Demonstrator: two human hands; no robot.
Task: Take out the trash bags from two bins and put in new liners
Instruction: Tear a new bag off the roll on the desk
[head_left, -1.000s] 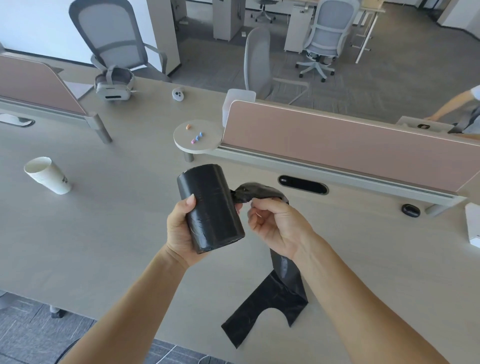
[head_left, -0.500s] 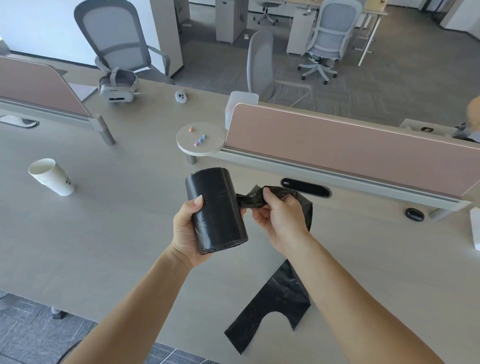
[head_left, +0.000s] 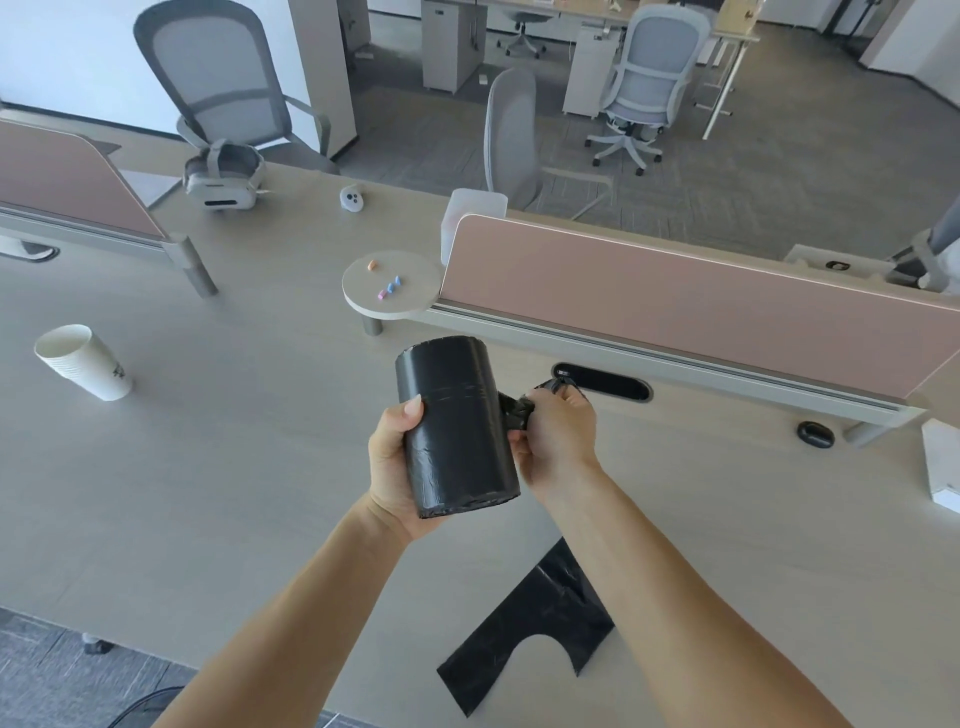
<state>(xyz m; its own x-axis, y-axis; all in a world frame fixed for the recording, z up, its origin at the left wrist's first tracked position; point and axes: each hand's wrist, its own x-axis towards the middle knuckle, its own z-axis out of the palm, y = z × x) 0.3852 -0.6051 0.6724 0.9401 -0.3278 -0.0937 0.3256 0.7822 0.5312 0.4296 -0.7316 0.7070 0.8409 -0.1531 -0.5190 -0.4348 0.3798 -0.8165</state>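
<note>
A thick black roll of bin liners (head_left: 457, 426) stands upright above the desk, gripped from the left and below by my left hand (head_left: 389, 462). My right hand (head_left: 558, 441) is closed on the bunched black liner end (head_left: 514, 410) that comes off the roll's right side. The loose liner (head_left: 530, 634) hangs down behind my right forearm, and its handle-cut end lies flat on the desk near the front edge. No bin is in view.
The desk (head_left: 208, 467) carries a stack of paper cups (head_left: 85, 361) at left, a round shelf (head_left: 392, 283) with small coloured pieces, a VR headset (head_left: 223, 176) and a white box (head_left: 943, 462) at right. A pink divider (head_left: 675, 291) runs behind my hands. Office chairs stand beyond.
My right hand has drawn in against the roll and gathered the liner end tighter. The liner bulge that showed right of that hand is gone. The roll sits a little more upright.
</note>
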